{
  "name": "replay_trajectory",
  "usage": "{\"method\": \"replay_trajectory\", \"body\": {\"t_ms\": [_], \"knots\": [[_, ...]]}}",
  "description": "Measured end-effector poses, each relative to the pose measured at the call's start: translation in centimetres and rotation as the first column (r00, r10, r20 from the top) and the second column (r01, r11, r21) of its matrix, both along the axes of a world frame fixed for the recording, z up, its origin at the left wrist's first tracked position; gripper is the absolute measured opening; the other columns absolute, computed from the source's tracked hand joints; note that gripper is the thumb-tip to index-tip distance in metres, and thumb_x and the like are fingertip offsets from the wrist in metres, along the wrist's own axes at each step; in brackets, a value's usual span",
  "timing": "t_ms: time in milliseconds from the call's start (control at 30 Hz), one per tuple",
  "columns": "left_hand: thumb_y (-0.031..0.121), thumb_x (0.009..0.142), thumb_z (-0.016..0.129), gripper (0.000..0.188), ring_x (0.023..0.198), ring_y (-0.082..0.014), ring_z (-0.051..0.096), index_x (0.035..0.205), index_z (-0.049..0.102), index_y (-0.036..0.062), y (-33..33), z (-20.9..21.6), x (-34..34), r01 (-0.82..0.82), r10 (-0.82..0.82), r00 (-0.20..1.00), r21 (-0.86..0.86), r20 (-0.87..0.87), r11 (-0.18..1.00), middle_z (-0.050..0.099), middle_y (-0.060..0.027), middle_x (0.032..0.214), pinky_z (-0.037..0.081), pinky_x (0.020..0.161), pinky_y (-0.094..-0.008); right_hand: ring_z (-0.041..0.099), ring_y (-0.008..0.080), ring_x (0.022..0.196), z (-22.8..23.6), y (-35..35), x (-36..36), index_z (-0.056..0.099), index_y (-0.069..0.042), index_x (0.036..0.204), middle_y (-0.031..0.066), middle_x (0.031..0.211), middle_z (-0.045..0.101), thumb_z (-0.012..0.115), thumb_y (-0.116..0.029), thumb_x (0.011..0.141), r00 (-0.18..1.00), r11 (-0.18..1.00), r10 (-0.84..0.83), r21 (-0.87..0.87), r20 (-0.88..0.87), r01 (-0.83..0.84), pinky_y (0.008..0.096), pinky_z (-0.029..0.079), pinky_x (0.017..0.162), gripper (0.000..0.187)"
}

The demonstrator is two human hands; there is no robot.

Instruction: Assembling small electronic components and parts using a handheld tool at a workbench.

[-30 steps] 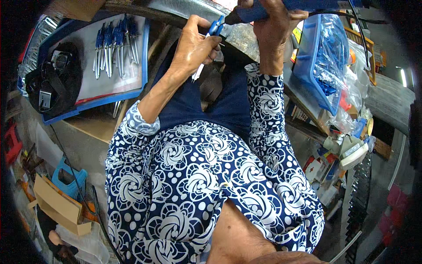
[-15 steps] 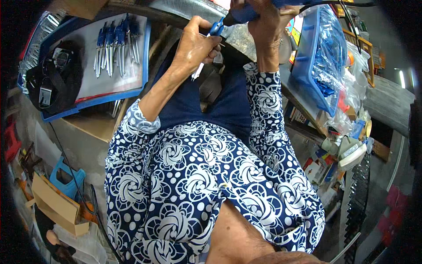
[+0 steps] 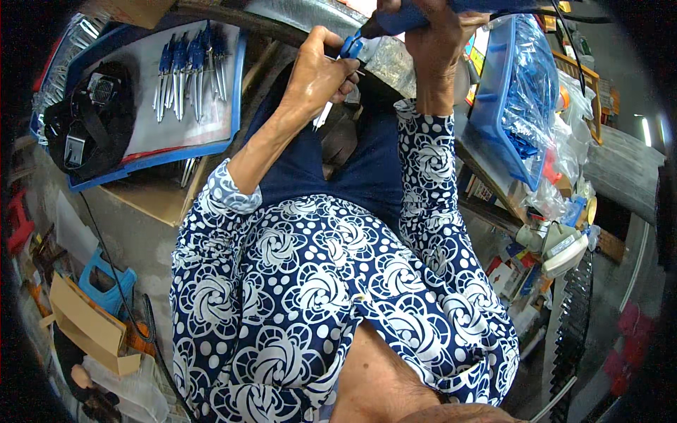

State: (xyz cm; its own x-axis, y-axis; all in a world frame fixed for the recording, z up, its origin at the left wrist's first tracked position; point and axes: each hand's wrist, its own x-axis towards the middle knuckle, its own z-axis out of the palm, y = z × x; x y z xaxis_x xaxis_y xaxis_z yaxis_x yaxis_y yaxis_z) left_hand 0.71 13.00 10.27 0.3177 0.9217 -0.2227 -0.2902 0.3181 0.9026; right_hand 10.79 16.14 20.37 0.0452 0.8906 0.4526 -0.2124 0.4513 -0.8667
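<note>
My left hand [image 3: 319,76] is closed around a slim blue-and-silver tool [image 3: 350,48], which looks like a drawing compass. Its blue head sticks out beyond my thumb and finger, and its pale legs show below my fist. My right hand [image 3: 434,44], at the top edge, is wrapped around a dark blue electric screwdriver [image 3: 396,22] with a black cable. The screwdriver's tip meets or nearly meets the blue head; the exact contact is too small to tell. Several similar blue-and-silver tools [image 3: 180,70] lie in a row on the sheet at the left.
A blue tray [image 3: 238,99] at the left also bears a black strap with a metal-cased device [image 3: 92,116]. At the right stands a blue bin [image 3: 493,106] with blue parts in clear plastic. A cardboard box [image 3: 88,321] and blue stool [image 3: 106,282] are lower left.
Both hands keep their holds. The left hand and the tool have shifted very slightly right and down; the right hand with the screwdriver has moved a little right.
</note>
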Motion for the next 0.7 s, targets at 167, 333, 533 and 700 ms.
{"method": "replay_trajectory", "body": {"t_ms": [167, 333, 533, 700], "knots": [[0.001, 0.079, 0.055, 0.027, 0.046, -0.0099, 0.046, 0.097, 0.035, 0.0044, 0.0, -0.2, 0.0, 0.002, -0.002, 1.0, -0.003, 0.008, 1.0, 0.053, -0.0127, 0.065, 0.029, 0.032, -0.0178, 0.05, 0.0151, 0.038, 0.0, -0.1, -0.2, 0.053, 0.004, 0.074, 0.0091, 0.053, 0.053, 0.064, -0.005, 0.067, 1.0, 1.0, -0.022, 0.014, -0.009, 0.023, 0.0249, 0.043, 0.034, 0.016], [0.001, 0.08, 0.054, 0.026, 0.046, -0.0097, 0.046, 0.097, 0.036, 0.0047, 0.0, -0.1, 0.1, 0.022, -0.022, 1.0, 0.02, -0.012, 1.0, 0.053, -0.0129, 0.066, 0.029, 0.032, -0.0172, 0.051, 0.0148, 0.038, -0.2, 0.0, 0.2, 0.053, 0.004, 0.075, 0.0088, 0.053, 0.053, 0.064, -0.005, 0.066, 0.999, 0.999, -0.032, 0.025, -0.002, 0.033, 0.0241, 0.043, 0.035, 0.017], [0.001, 0.079, 0.055, 0.027, 0.046, -0.0095, 0.046, 0.097, 0.036, 0.0042, -0.2, -0.4, 0.0, 0.011, -0.01, 1.0, 0.034, -0.004, 0.999, 0.053, -0.0126, 0.065, 0.029, 0.032, -0.017, 0.051, 0.0133, 0.04, -0.8, -0.1, -0.2, 0.054, 0.003, 0.072, 0.0077, 0.054, 0.054, 0.065, -0.005, 0.067, 0.995, 0.997, -0.08, 0.019, 0.056, 0.079, 0.0224, 0.041, 0.037, 0.015], [0.001, 0.078, 0.055, 0.028, 0.046, -0.0093, 0.047, 0.099, 0.037, 0.0043, -0.1, -0.1, 0.0, 0.019, -0.018, 1.0, 0.025, -0.013, 1.0, 0.054, -0.0116, 0.065, 0.03, 0.033, -0.0174, 0.051, 0.0113, 0.043, -0.5, -0.3, -0.7, 0.056, 0.001, 0.071, 0.0061, 0.054, 0.054, 0.069, -0.006, 0.064, 0.991, 0.995, -0.095, -0.022, 0.097, 0.098, 0.0229, 0.041, 0.04, 0.017]]}}
